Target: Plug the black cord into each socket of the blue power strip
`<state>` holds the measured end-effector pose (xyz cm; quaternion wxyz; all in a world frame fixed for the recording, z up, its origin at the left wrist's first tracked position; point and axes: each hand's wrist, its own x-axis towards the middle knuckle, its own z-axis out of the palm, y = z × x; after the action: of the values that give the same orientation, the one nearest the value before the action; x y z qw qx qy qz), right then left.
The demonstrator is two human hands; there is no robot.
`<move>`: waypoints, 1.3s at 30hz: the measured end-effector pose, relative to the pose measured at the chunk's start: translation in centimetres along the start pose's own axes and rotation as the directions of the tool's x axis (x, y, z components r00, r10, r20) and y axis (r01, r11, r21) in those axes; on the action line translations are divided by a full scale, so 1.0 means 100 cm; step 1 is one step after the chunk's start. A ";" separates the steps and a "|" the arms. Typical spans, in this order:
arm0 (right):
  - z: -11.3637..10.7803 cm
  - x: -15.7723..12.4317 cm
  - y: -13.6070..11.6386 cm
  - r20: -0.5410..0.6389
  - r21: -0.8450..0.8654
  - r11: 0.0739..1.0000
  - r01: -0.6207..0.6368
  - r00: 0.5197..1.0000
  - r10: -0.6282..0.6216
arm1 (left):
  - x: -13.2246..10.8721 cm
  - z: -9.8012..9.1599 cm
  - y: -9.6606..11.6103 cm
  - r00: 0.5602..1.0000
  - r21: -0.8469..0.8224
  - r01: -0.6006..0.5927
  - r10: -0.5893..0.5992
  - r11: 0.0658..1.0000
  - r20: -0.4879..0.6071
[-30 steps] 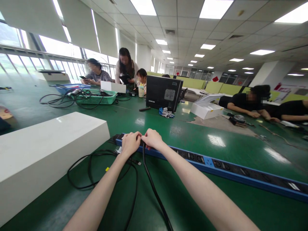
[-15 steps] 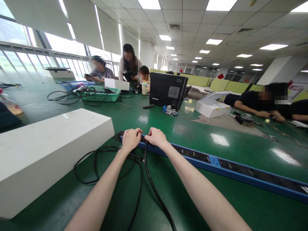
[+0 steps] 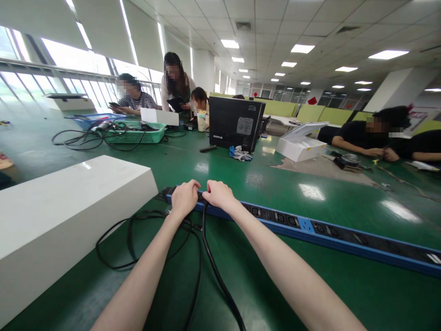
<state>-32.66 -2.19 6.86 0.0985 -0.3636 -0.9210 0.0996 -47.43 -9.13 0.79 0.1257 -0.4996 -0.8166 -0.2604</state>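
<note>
A long blue and black power strip (image 3: 306, 225) lies slantwise on the green table, its row of sockets facing up. Near its left end, my left hand (image 3: 185, 198) is closed over the strip, thumb side toward the other hand. Close beside it, my right hand (image 3: 219, 194) is closed at the end of a thick black power cord (image 3: 217, 272), against the sockets. My fingers hide the cord's plug, so how deep it sits cannot be seen. Thinner black cable (image 3: 129, 239) lies in loops left of the cord, partly under my left forearm.
A long white box (image 3: 76, 207) stands close on the left. Farther back are a green basket (image 3: 144, 135) with cables, a black computer monitor (image 3: 234, 124), gloves (image 3: 240, 154) and an open white box (image 3: 299, 148). Several people are around the table's far side and right.
The view has tilted and shifted slightly, so the scene sits a little higher and farther left. Both hands keep the same hold at the strip's left end.
</note>
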 end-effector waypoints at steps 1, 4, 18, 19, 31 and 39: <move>0.000 0.000 -0.001 -0.004 -0.009 1.000 -0.007 1.000 0.007 | 0.000 0.001 0.001 1.000 0.002 0.003 -0.003 1.000 -0.002; 0.003 -0.009 -0.004 -0.057 -0.042 0.999 -0.009 0.998 0.006 | 0.000 0.001 0.002 1.000 0.002 0.003 -0.003 1.000 -0.009; -0.036 -0.004 0.030 0.269 0.219 0.971 0.095 0.951 -0.154 | -0.002 -0.005 0.007 1.000 0.020 0.010 -0.010 1.000 -0.001; -0.043 -0.006 0.037 0.253 0.209 0.970 0.127 0.951 -0.179 | -0.002 -0.005 0.007 1.000 0.020 0.011 -0.011 1.000 0.000; -0.021 -0.048 0.010 0.002 -0.375 0.796 0.475 0.859 -0.512 | -0.001 -0.005 0.007 1.000 0.033 0.010 -0.009 0.999 -0.007; 0.002 -0.060 0.011 -0.107 -0.390 0.858 0.334 0.909 -0.402 | -0.004 -0.004 0.012 1.000 0.028 -0.010 0.010 1.000 -0.017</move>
<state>-27.72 -5.52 5.77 0.1316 -0.1996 -0.9626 -0.1271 -46.22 -9.21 1.31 0.1410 -0.4997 -0.8164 -0.2528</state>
